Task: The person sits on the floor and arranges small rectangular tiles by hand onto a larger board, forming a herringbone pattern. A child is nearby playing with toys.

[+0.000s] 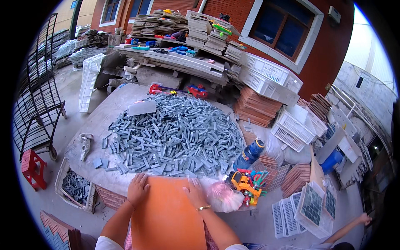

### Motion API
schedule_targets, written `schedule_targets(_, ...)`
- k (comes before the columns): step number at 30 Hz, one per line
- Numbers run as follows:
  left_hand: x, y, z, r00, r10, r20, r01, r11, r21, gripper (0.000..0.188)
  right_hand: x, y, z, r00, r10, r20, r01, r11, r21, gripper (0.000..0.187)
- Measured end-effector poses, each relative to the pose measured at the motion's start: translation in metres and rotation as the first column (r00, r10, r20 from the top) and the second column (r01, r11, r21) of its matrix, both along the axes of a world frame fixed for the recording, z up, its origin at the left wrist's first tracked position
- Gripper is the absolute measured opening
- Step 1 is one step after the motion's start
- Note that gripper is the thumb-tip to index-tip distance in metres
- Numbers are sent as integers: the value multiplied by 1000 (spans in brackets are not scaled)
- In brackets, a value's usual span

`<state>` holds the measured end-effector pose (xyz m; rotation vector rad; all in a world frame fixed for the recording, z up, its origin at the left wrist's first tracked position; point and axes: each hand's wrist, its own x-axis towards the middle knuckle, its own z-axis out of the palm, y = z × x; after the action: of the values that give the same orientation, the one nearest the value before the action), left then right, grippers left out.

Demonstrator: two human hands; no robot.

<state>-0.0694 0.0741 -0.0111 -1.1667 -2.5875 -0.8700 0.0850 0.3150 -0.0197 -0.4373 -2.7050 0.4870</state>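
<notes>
A flat orange board [168, 212] reaches from my lap to the near edge of the table [91, 121]. My left hand [138, 189] lies at the board's upper left edge, fingers stretched out. Along the upper right edge rests my right hand [194, 193], its fingers also extended and the thumb over the board. Neither hand has a strip between its fingers. Just beyond the board spreads a big heap of small grey-blue strips [179, 133]. A pale flat piece [141, 108] lies on the heap's upper left.
Toys, including a yellow toy digger [246, 185], a pink plastic bag [225, 196] and a blue bottle [249, 154] stand at the right. A glove [86, 146] lies left. Around are a crate of strips [75, 187], a red stool [33, 168], white crates [271, 77] and another person's arm [350, 229].
</notes>
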Motion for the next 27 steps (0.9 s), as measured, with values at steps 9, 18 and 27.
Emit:
schedule_targets(9, 19, -4, 8, 997, 33, 65, -28, 996, -90, 60, 5, 7, -10, 996, 60, -70, -56, 997, 53, 64)
schedule_targets(18, 61, -39, 4, 968, 47, 247, -55, 998, 23, 69, 33, -12, -3, 998, -55, -2, 55, 994, -94, 66)
schedule_targets(27, 68, -49, 1, 963, 89, 253, -87, 996, -20, 62, 35, -10, 1, 996, -58, 70, 70, 980, -184, 68)
